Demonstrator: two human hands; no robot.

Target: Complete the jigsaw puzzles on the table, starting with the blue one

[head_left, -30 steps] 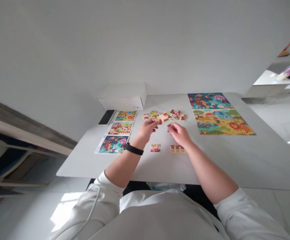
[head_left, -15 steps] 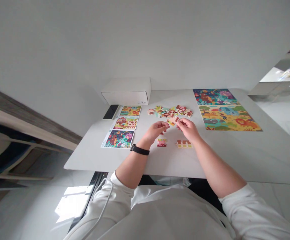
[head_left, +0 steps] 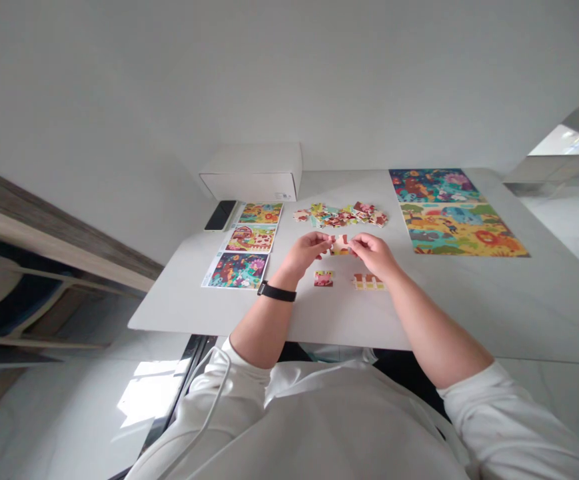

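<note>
Between my two hands, just above the table, are jigsaw puzzle pieces (head_left: 340, 245) in cream, brown and yellow. My left hand (head_left: 309, 252) pinches them at the left edge, and my right hand (head_left: 370, 252) grips the right edge; the fingers hide where the pieces meet. Closer to me lie a small pink-and-red puzzle section (head_left: 324, 279) and, to its right, a section with a cream fence on brown (head_left: 368, 282). Beyond my hands is a loose heap of puzzle pieces (head_left: 342, 215).
Left of my hands lies a reference sheet (head_left: 247, 239) with three pictures, beside a phone (head_left: 220, 215). A white box (head_left: 249, 183) stands behind them. Two assembled puzzles, one dark blue (head_left: 436, 185) and one yellow (head_left: 464, 230), lie on the right of the white table (head_left: 474, 300).
My left hand has closed onto the left side of the held pieces, which are now turned more level between both hands. The view has tilted down slightly.
</note>
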